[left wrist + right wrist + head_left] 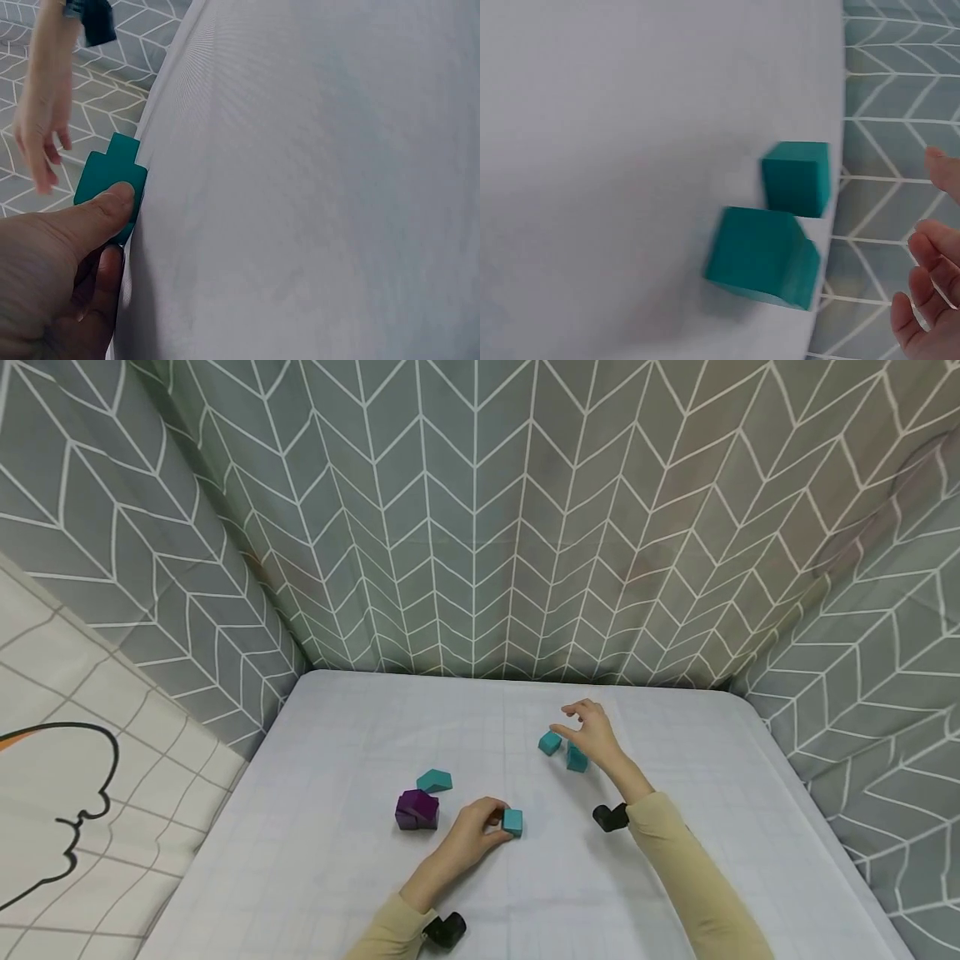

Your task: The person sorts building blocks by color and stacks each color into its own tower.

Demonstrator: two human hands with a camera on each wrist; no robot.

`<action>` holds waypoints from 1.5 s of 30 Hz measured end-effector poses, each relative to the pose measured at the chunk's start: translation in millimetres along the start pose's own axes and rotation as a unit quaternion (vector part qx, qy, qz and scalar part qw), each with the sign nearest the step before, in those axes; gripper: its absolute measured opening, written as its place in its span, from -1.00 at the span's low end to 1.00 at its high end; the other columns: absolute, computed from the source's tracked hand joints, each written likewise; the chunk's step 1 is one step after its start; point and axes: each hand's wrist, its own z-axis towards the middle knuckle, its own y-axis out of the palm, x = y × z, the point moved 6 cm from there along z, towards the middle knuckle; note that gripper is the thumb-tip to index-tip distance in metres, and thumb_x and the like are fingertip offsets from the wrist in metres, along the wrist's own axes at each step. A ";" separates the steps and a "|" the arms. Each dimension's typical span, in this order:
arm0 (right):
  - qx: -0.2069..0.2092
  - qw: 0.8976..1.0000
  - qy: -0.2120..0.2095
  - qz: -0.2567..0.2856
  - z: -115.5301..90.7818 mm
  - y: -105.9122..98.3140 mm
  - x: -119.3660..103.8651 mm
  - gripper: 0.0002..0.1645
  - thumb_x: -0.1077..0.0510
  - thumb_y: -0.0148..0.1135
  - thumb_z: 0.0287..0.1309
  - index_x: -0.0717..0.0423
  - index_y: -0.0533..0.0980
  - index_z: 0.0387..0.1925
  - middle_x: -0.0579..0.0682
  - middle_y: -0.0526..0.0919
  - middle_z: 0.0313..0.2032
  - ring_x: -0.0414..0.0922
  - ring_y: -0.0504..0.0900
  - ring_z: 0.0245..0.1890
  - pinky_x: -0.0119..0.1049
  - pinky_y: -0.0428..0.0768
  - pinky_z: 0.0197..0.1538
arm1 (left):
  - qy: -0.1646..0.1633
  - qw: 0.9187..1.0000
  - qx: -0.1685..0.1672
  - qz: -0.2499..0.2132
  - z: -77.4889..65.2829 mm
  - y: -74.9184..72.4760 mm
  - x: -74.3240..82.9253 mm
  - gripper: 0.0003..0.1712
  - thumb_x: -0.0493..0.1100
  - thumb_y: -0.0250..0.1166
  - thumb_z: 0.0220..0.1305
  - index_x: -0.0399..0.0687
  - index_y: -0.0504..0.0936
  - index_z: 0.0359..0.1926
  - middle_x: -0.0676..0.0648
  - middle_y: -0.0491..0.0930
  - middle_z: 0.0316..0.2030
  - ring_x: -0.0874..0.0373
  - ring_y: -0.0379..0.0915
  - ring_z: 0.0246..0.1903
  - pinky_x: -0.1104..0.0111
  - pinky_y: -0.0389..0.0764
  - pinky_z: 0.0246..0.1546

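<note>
My left hand [468, 837] pinches a small teal block [513, 823] over the middle of the white table. In the left wrist view the thumb presses on the face of this teal block [109, 180], and fingers curl below it. Farther back on the right, my right hand [597, 737] hovers with fingers spread and nothing between them. Beneath and beside it lie a teal cube [550, 742] and another teal block [577, 758], partly covered by the hand. Both show in the right wrist view, the cube [796, 180] behind the nearer block [751, 251].
Left of my left hand a dark purple block cluster [417, 810] sits on the white table [322, 743], with a flat angled teal block [434, 780] just behind it. Grey patterned curtains [480, 527] hang beyond the table's back and side edges. Black devices [446, 931] are worn at both wrists.
</note>
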 end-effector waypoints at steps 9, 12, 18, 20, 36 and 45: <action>-0.033 0.998 0.016 -0.054 -14.0 32.6 12.6 -0.49 0.02 0.37 -0.15 0.36 0.53 -0.24 0.16 0.52 -0.29 0.06 0.37 -0.25 -0.12 0.44 -0.20 | 0.011 1.000 0.003 0.016 -0.1 4.6 -1.2 -0.63 -0.20 0.33 0.00 -0.18 0.47 -0.14 -0.02 0.51 -0.26 0.25 0.43 -0.29 0.51 0.48 -0.25; -0.045 0.996 0.013 -0.076 -15.5 41.6 13.3 -0.51 0.01 0.36 -0.13 0.34 0.54 -0.26 0.15 0.54 -0.30 0.05 0.39 -0.27 -0.15 0.43 -0.21 | 0.008 1.000 0.005 0.014 -0.1 3.5 -2.4 -0.63 -0.20 0.33 0.00 -0.17 0.48 -0.14 -0.02 0.51 -0.26 0.25 0.43 -0.28 0.51 0.48 -0.25; -0.037 0.994 0.014 -0.102 -15.1 48.3 13.4 -0.55 0.04 0.35 -0.13 0.33 0.56 -0.27 0.15 0.55 -0.30 0.03 0.40 -0.31 -0.16 0.40 -0.21 | 0.025 0.999 0.010 0.019 1.0 0.2 -1.5 -0.63 -0.21 0.33 0.01 -0.18 0.47 -0.14 -0.03 0.51 -0.26 0.23 0.44 -0.29 0.51 0.49 -0.25; -0.037 0.994 0.014 -0.106 -14.7 48.6 13.0 -0.55 0.05 0.35 -0.13 0.33 0.56 -0.27 0.15 0.55 -0.30 0.02 0.40 -0.31 -0.16 0.40 -0.21 | 0.025 0.999 0.011 0.022 1.5 -0.4 -1.5 -0.63 -0.21 0.33 0.01 -0.18 0.47 -0.14 -0.03 0.51 -0.27 0.23 0.44 -0.29 0.51 0.48 -0.25; -0.055 0.991 0.019 -0.116 -15.6 47.5 11.5 -0.56 0.06 0.33 -0.10 0.34 0.55 -0.25 0.17 0.54 -0.30 0.04 0.39 -0.31 -0.15 0.39 -0.22 | 0.020 0.999 0.010 0.026 2.0 1.2 0.1 -0.63 -0.21 0.33 0.00 -0.19 0.47 -0.14 -0.02 0.50 -0.28 0.22 0.43 -0.30 0.50 0.47 -0.26; -0.069 0.990 -0.019 -0.122 -12.0 43.8 5.7 -0.54 0.05 0.34 -0.09 0.35 0.54 -0.23 0.16 0.54 -0.28 0.03 0.40 -0.28 -0.15 0.39 -0.19 | 0.014 1.000 0.005 0.027 1.6 1.1 -0.8 -0.63 -0.20 0.33 0.01 -0.19 0.47 -0.13 -0.03 0.50 -0.27 0.20 0.44 -0.29 0.50 0.47 -0.24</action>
